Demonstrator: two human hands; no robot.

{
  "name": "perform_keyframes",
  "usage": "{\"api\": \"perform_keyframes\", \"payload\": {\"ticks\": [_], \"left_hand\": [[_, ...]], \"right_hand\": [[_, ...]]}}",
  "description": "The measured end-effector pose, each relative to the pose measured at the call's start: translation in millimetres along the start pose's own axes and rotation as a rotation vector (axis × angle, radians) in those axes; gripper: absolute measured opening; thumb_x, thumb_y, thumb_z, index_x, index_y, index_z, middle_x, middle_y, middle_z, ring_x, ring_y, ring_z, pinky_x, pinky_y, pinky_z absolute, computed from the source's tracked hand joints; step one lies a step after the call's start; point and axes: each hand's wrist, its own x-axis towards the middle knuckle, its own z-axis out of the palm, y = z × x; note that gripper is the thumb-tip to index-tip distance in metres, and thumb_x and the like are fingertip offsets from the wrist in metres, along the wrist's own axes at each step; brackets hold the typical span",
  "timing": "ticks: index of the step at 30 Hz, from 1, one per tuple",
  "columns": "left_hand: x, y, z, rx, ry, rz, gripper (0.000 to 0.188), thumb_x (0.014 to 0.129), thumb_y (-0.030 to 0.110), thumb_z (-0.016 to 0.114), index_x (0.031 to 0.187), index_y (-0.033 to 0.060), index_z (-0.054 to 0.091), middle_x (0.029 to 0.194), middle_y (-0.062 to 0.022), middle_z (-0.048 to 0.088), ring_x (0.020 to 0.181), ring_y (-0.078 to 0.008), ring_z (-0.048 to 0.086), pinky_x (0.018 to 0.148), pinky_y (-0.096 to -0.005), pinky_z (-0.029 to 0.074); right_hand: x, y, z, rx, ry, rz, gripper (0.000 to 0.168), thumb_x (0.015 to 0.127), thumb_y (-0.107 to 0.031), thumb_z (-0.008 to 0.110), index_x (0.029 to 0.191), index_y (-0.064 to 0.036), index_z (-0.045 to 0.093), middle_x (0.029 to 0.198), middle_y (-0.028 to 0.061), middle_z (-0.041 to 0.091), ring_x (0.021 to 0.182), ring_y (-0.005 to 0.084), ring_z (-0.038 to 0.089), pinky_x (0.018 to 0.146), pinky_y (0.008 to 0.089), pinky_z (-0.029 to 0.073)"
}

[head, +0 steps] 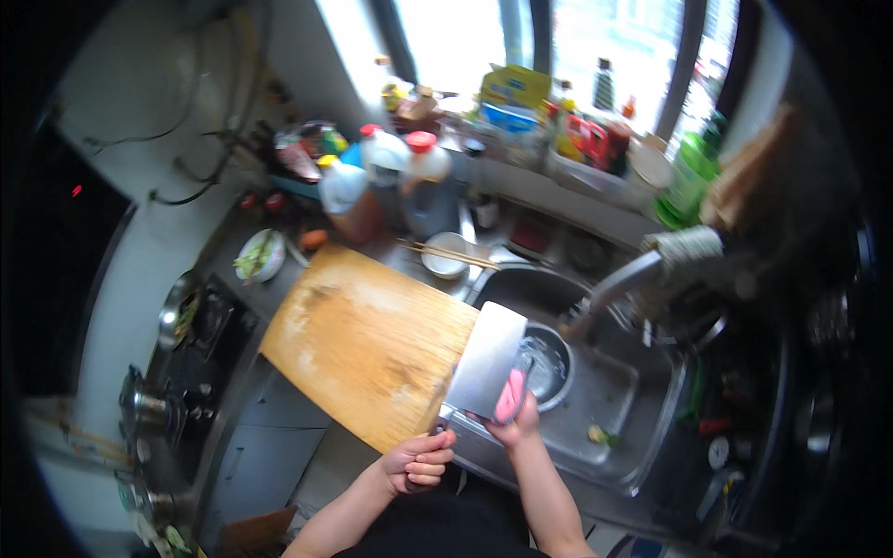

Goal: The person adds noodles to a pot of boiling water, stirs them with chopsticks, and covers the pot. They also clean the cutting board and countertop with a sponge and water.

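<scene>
My left hand grips the handle of a cleaver, whose broad metal blade points up and away from me over the near edge of the sink. In my right hand is a pink scrubbing pad with a dark edge, held against or close to the right side of the blade. Just beyond that hand a metal pot with cloudy, sudsy water stands in the steel sink. Left of the blade lies a large wooden cutting board with pale and dark patches.
A white bowl with chopsticks stands beyond the board. Large red-capped bottles are behind it. A bowl of chopped greens and a gas stove are at left. The faucet reaches over the sink, where food scraps lie.
</scene>
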Motion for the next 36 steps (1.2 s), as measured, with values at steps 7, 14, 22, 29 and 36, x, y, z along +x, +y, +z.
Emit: {"api": "perform_keyframes", "payload": {"ticks": [7,14,22,29,36], "left_hand": [[-30,36,13,0.373,0.286,0.116,0.013,0.098,0.02,0.037,0.087,0.0152,0.041,0.052,0.007,0.032,0.035,0.0002,0.028,0.031,-0.0149,0.023],[-86,60,15,0.5,0.214,-0.114,0.011,0.094,0.016,0.047,0.088,0.0142,0.038,0.052,0.0071,0.029,0.035,-0.0001,0.025,0.03,-0.0162,0.019],[-229,250,74,0.864,0.437,0.552,0.011,0.089,0.013,0.055,0.088,0.0109,0.044,0.053,0.0046,0.039,0.035,-0.0044,0.035,0.032,-0.0211,0.027],[-282,480,133,0.995,0.581,0.822,0.022,0.086,0.017,0.06,0.082,0.0147,0.039,0.056,0.0062,0.036,0.039,-0.0009,0.032,0.033,-0.0175,0.025],[-260,579,166,1.228,0.778,0.621,0.025,0.087,0.018,0.059,0.081,0.0154,0.035,0.056,0.0067,0.033,0.042,-0.0014,0.028,0.035,-0.0187,0.025]], "right_hand": [[-12,31,12,-0.763,0.248,-0.495,0.045,0.097,-0.028,0.035,0.129,0.004,0.039,0.132,0.0143,0.044,0.118,0.0269,0.046,0.099,0.0362,0.036],[90,57,32,-2.106,0.295,-1.056,0.042,0.094,-0.022,0.043,0.127,0.002,0.043,0.14,0.0215,0.029,0.13,0.0353,0.026,0.105,0.0424,0.021],[144,101,30,-0.921,0.405,-0.75,0.027,0.096,-0.022,0.043,0.112,-0.002,0.049,0.089,0.0103,0.06,0.056,0.0101,0.053,0.047,0.0205,0.044],[195,225,44,-1.182,0.254,-0.657,0.038,0.09,-0.004,0.051,0.125,0.003,0.04,0.104,0.0144,0.061,0.08,0.0115,0.059,0.062,0.0198,0.046],[180,252,57,-1.241,0.45,-0.683,0.036,0.089,-0.005,0.053,0.123,0.004,0.042,0.1,0.0138,0.063,0.065,0.0088,0.056,0.05,0.0182,0.043]]}}
